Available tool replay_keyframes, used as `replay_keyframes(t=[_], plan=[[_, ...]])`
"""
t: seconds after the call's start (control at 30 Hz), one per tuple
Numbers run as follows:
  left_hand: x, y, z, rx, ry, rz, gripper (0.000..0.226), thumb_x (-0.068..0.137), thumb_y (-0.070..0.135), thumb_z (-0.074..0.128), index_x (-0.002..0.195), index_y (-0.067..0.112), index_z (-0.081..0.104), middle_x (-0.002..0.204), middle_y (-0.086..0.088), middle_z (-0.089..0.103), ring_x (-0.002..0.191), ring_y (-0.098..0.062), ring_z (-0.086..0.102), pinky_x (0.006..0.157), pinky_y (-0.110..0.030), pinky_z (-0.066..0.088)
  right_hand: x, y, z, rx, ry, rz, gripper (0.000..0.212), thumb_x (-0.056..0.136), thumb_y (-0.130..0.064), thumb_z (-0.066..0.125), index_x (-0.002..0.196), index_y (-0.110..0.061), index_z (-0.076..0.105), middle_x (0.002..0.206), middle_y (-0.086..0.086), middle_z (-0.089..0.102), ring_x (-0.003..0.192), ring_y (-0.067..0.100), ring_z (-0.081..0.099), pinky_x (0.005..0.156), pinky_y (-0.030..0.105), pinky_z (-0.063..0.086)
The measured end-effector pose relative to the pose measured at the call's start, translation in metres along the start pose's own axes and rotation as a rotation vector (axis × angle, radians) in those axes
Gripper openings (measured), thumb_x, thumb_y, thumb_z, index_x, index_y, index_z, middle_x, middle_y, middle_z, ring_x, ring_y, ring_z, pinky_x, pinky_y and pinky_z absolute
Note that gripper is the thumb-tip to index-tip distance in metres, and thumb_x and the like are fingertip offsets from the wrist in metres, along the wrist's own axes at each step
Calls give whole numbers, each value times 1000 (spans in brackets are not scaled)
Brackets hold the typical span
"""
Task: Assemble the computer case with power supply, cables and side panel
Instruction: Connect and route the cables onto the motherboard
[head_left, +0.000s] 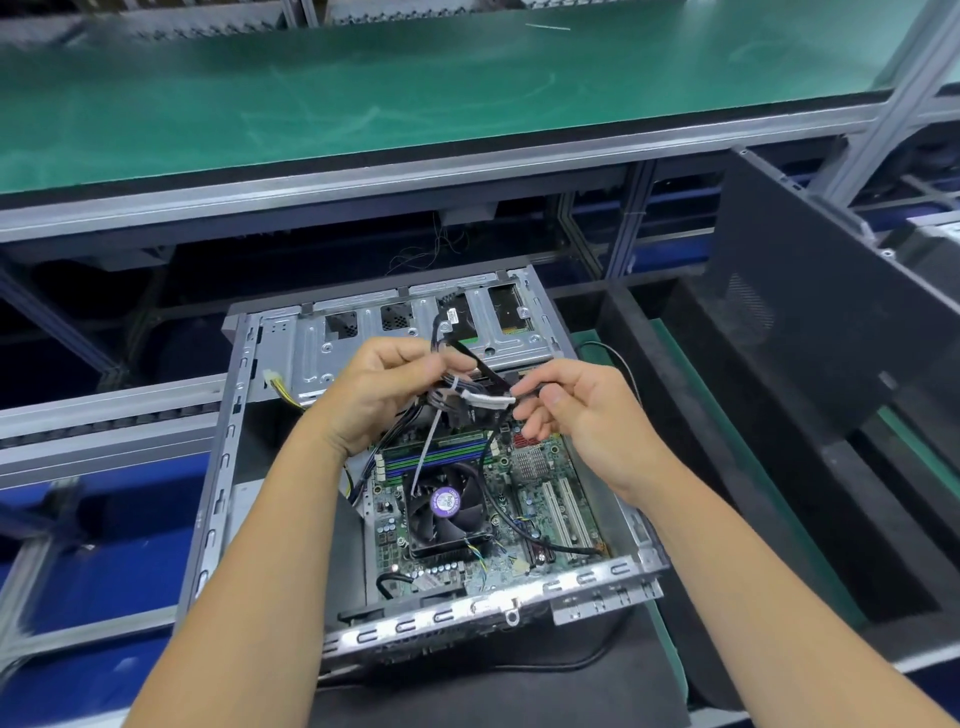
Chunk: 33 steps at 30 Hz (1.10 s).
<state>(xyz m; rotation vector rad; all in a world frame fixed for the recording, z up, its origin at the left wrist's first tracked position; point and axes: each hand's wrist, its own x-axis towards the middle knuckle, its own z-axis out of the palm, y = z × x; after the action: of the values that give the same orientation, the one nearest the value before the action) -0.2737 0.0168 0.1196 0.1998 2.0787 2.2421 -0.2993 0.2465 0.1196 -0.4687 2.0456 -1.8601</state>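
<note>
- Open computer case (228, 467) lies on its side on the bench, motherboard (519, 499) facing up, CPU fan (447, 506) near the middle, drive cage (415, 332) at the far end.
- Both hands are raised above the board, close together, working one bundle of black cables (457, 384).
- Left hand (374, 395) grips the bundle, fingers curled round it. A white cable tie (434, 441) is wrapped on the bundle, and its tail hangs down toward the fan.
- Right hand (576, 410) pinches the end of a white connector (488, 399) between thumb and fingertips.
- Dark side panel (810, 322) leans upright to the right, well apart from the case, not yet fitted.
- A yellow-and-black lead with a white plug (270, 378) pokes out at the far left corner of the chassis (power supply itself I cannot make out).
- Judged step: sorting and dressing cables, probably freeing the connector before seating it.
- To do it well: hold the bundle steady with the left hand, pull the connector by its housing and not its wires, check its keying before pressing.
- Keep the tie tail and slack clear of the fan blades; route along the chassis edge.
- Risk: a loose loop would foul the fan or get nipped under the side panel.
</note>
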Motion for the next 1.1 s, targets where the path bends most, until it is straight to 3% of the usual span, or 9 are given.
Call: replay_keyframes(t=[0.1, 0.27, 0.37, 0.47, 0.57, 0.67, 0.8, 0.97, 1.1], plan=[[1, -1, -1, 82, 13, -5, 15, 81, 28, 68, 84, 17, 77, 82, -1, 72, 76, -12, 65, 70, -17, 51, 1, 0, 3, -109, -25, 10, 40, 102, 9, 33, 88, -13, 63, 76, 3, 65, 61, 10, 64, 63, 24, 50], [1, 0, -2, 26, -2, -39, 17, 88, 18, 60, 78, 16, 73, 70, -1, 69, 61, -11, 66, 60, -18, 53, 3, -3, 7, -254, -171, 35, 41, 96, 15, 36, 85, -17, 59, 82, 4, 62, 71, 23, 62, 67, 32, 50], [1, -1, -3, 27, 6, -42, 14, 89, 21, 61, 80, 16, 71, 71, -2, 68, 63, -12, 65, 59, -20, 53, -3, -9, 19, -362, 13, -139, 40, 81, 18, 48, 87, -20, 58, 90, -1, 58, 84, 16, 55, 71, 26, 45], [2, -2, -1, 9, 15, -53, 18, 89, 22, 62, 86, 4, 62, 71, -5, 66, 62, -14, 64, 55, -20, 52, -12, -22, 34, -376, 88, -449, 20, 77, -2, 63, 91, -15, 58, 87, -9, 48, 80, 3, 47, 71, 12, 37], [3, -3, 0, 5, -3, -69, 22, 91, 21, 58, 90, -1, 58, 74, -6, 68, 61, -15, 65, 54, -20, 53, -11, -26, 47, -565, -103, -378, 44, 80, -40, 77, 115, -23, 57, 95, -18, 45, 84, 1, 44, 76, 22, 44], [3, -4, 0, -40, -5, -88, 23, 89, 22, 57, 92, -1, 57, 77, -10, 70, 61, -15, 69, 54, -19, 55, -5, -24, 52, -699, -84, -310, 49, 85, -29, 76, 129, -23, 54, 101, -14, 46, 80, 2, 41, 81, 28, 45], [4, -7, -2, -51, 15, -79, 24, 89, 24, 63, 90, 1, 58, 78, -15, 69, 61, -15, 69, 51, -17, 52, -2, -25, 50, -510, -16, -234, 21, 88, -10, 71, 104, -22, 66, 94, -7, 62, 79, 5, 56, 75, 22, 49], [4, -11, -6, 56, 72, -47, 50, 82, 34, 69, 91, -13, 55, 62, -4, 52, 51, -9, 44, 48, -15, 36, 0, -22, 35, -131, 68, -29, 27, 87, 1, 72, 93, -24, 66, 89, -5, 69, 75, -2, 66, 67, 9, 50], [7, -11, -2, 78, 65, -45, 18, 84, 24, 68, 71, 12, 62, 86, -7, 70, 60, -9, 49, 58, -21, 43, 1, -13, 31, -30, 85, 50, 23, 89, 5, 67, 96, -17, 64, 96, 6, 71, 73, 5, 69, 68, 18, 55]])
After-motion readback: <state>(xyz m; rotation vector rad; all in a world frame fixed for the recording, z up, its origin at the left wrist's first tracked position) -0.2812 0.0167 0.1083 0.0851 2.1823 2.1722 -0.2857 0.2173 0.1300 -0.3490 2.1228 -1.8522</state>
